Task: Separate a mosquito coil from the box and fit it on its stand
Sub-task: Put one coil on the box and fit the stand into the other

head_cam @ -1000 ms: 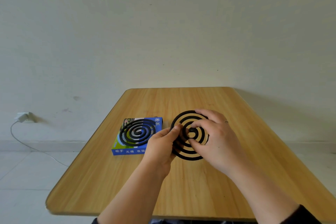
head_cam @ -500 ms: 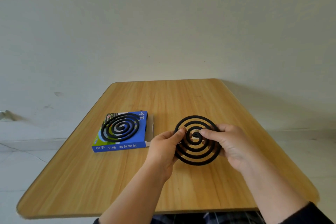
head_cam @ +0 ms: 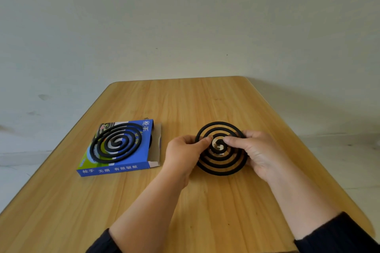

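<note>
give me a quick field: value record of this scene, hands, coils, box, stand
left hand: fingertips on the inner rings of the held coil, from its left side
right hand: grips the same coil from its right side, finger reaching to the centre
held coil: black spiral, between both hands over the table
stand: small metal piece glimpsed under the coil's centre; whether it is fitted cannot be told
box: blue, flat on the table, left of the hands, side flap open
second coil: lying on top of the box
table: wooden

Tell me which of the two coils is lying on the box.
The left coil, resting on the blue box; the other coil is held in both hands.
</note>
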